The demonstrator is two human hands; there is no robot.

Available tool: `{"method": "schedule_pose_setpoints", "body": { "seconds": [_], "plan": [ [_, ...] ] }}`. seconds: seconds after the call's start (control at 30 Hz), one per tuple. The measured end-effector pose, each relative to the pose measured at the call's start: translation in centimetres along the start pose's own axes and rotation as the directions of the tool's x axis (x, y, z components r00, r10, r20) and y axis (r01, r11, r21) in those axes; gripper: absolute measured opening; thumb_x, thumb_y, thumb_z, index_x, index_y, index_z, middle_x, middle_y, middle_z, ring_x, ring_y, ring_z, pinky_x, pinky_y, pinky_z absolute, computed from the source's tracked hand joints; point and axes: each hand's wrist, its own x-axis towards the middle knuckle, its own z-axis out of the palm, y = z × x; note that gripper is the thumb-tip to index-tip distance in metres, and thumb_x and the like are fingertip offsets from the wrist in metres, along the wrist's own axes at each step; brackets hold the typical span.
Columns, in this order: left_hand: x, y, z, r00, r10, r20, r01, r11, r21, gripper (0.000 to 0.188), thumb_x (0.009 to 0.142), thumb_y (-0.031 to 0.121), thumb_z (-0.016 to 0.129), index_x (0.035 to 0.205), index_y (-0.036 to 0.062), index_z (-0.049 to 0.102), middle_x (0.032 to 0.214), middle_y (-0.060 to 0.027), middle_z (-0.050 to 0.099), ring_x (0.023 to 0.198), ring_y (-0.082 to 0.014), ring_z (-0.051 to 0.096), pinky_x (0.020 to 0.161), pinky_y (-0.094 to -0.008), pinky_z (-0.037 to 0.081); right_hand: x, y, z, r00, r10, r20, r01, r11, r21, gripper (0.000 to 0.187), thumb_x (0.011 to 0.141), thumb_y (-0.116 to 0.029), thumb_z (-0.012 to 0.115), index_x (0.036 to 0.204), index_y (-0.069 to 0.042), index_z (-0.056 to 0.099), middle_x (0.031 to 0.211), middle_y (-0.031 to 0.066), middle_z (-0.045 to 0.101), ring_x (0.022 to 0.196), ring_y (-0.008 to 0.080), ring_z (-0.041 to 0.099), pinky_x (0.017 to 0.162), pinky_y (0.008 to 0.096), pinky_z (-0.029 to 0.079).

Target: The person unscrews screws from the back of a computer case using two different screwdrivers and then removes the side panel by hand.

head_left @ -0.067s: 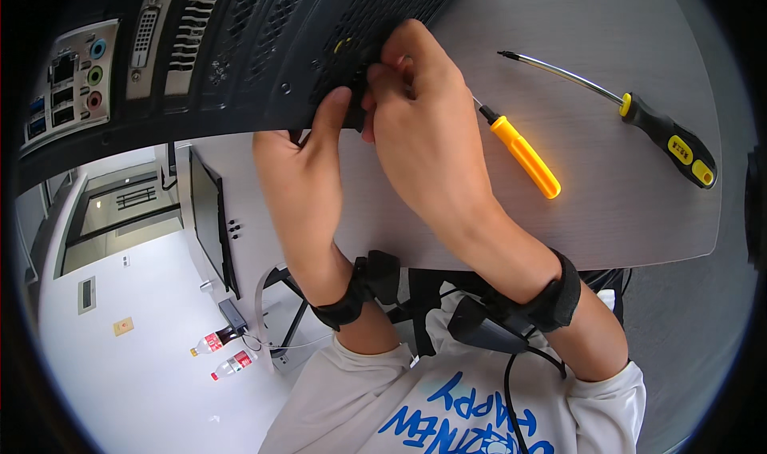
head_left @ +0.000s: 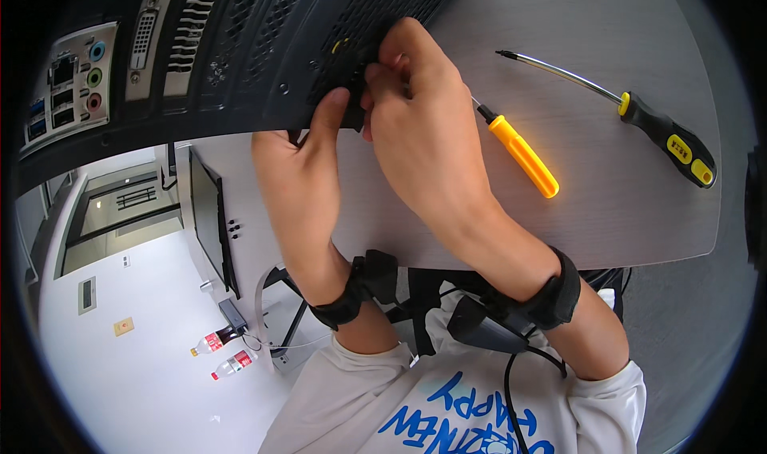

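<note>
A black computer case (head_left: pixel 264 94) fills the upper left, its back panel with ports and slot covers facing me. My left hand (head_left: pixel 300 174) grips the lower edge of the case, the thumb laid on the panel and the other fingers hidden beneath. Right beside it, my right hand (head_left: pixel 427 118) is closed at the perforated part of the case near its corner. Its fingertips are bent in against the case, and whatever they pinch is hidden. To the right of that hand lies a screwdriver with a yellow handle (head_left: pixel 523 157), its shaft partly covered by the hand.
A larger black-and-yellow screwdriver (head_left: pixel 671 138) rests farther right on the grey table (head_left: pixel 623 222), near its rounded edge. At the left are a monitor (head_left: pixel 209 218) and two bottles with red labels (head_left: pixel 233 364). Black straps with cables sit on both my forearms.
</note>
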Motion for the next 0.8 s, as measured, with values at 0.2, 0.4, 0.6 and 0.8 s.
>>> {"method": "schedule_pose_setpoints", "body": {
  "seconds": [0.2, 0.4, 0.6, 0.8],
  "plan": [
    [0.0, 0.0, 0.3, 0.999, 0.000, -0.033, -0.003, 0.998, -0.063, 0.020, 0.090, 0.004, 0.067, 0.105, -0.0082, 0.064, 0.093, -0.0086, 0.070, 0.080, -0.0114, 0.062, 0.073, -0.0255, 0.048, 0.0, -0.1, -0.1, 1.000, 0.002, 0.004, -0.002, 1.000, 0.018, 0.006, 0.095, -0.004, 0.048, 0.091, 0.001, 0.047, 0.069, 0.0096, 0.055, 0.056, 0.0152, 0.054, 0.053, 0.0306, 0.044],
    [-0.1, 0.2, 0.7, 0.999, -0.004, -0.038, 0.003, 1.000, -0.020, 0.023, 0.092, 0.009, 0.064, 0.106, -0.0086, 0.066, 0.090, -0.0053, 0.069, 0.081, -0.0076, 0.059, 0.075, -0.0224, 0.046, 0.4, -0.1, -0.5, 0.995, 0.085, 0.052, -0.087, 0.996, 0.034, 0.009, 0.096, -0.007, 0.047, 0.093, 0.002, 0.046, 0.071, 0.0113, 0.056, 0.056, 0.0163, 0.057, 0.054, 0.0315, 0.047],
    [0.0, 0.6, 0.5, 0.999, 0.016, -0.043, -0.015, 1.000, 0.021, 0.024, 0.092, 0.012, 0.066, 0.106, -0.0077, 0.067, 0.092, -0.0060, 0.069, 0.082, -0.0082, 0.059, 0.075, -0.0226, 0.047, -0.1, -0.9, -0.6, 0.997, 0.059, 0.057, -0.062, 0.997, 0.041, 0.012, 0.095, -0.009, 0.048, 0.097, 0.003, 0.048, 0.073, 0.0140, 0.059, 0.058, 0.0214, 0.060, 0.058, 0.0344, 0.050],
    [-0.1, 0.6, 1.1, 0.998, -0.002, -0.066, 0.002, 1.000, 0.000, 0.023, 0.089, 0.010, 0.068, 0.104, -0.0071, 0.066, 0.096, -0.0093, 0.071, 0.083, -0.0126, 0.062, 0.078, -0.0260, 0.047, -2.8, -2.6, -5.3, 0.963, -0.131, 0.234, 0.218, 0.890, -0.399, 0.012, 0.088, -0.001, 0.052, 0.099, 0.003, 0.054, 0.080, 0.0210, 0.061, 0.069, 0.0413, 0.061, 0.064, 0.0413, 0.049]
  ]
}}
